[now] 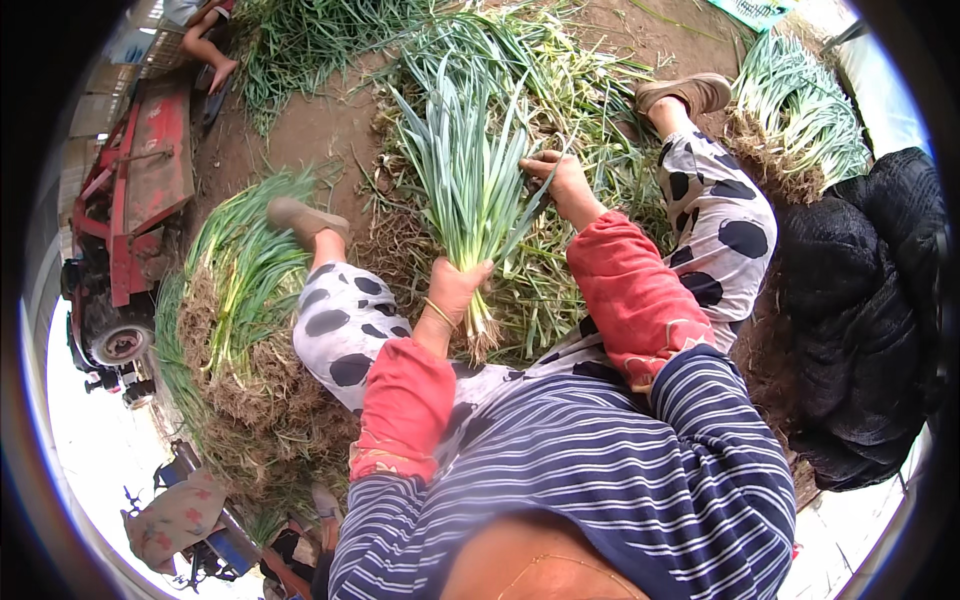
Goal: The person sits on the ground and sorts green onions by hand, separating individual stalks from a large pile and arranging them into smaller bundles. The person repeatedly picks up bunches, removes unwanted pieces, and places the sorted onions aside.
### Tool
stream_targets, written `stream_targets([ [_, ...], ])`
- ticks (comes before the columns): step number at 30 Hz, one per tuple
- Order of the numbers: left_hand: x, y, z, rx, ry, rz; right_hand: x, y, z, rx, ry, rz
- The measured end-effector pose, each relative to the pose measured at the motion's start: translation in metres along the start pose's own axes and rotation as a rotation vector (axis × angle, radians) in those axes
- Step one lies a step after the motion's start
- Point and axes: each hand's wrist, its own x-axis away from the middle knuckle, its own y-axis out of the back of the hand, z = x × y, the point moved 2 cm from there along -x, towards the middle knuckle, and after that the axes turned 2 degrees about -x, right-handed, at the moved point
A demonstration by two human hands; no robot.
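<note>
A bunch of green allium plants [469, 180], probably green garlic, stands leaves-away before me. My left hand [454, 289] is wrapped around its pale stems, just above the brown roots [482, 337]. On the right side of the bunch, my right hand [559, 180] pinches a long outer leaf [536, 206] between thumb and fingers. Something dark shows under that palm, too hidden to name. Beneath both hands lies a heap of trimmed leaves and stalks [540, 285], green and yellowed, between my spread legs.
Rooted plants [240, 322] are piled by my left foot. A stack of bunches [799, 120] lies far right, beside black netting [862, 315]. More greens [322, 45] cover the ground ahead. A red wheeled machine [142, 187] stands left. Another person's leg [202, 49] shows top left.
</note>
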Motion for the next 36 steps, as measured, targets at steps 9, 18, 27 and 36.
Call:
stream_targets([
  [9, 0.000, 0.000, 0.009, -0.115, 0.027, 0.007, -0.003, 0.009, -0.032, -0.296, -0.101, -0.093],
  [18, 0.005, 0.023, -0.004, 0.101, 0.124, -0.068, -0.053, 0.131, -0.034, 0.264, 0.246, -0.579],
  [27, -0.029, 0.081, -0.088, 0.985, -0.222, 0.143, -0.089, 0.119, -0.026, 1.150, 0.284, -0.446],
  [36, -0.065, 0.080, -0.049, 1.357, 0.101, 0.056, -0.203, 0.086, -0.020, 1.109, 0.262, -0.490],
])
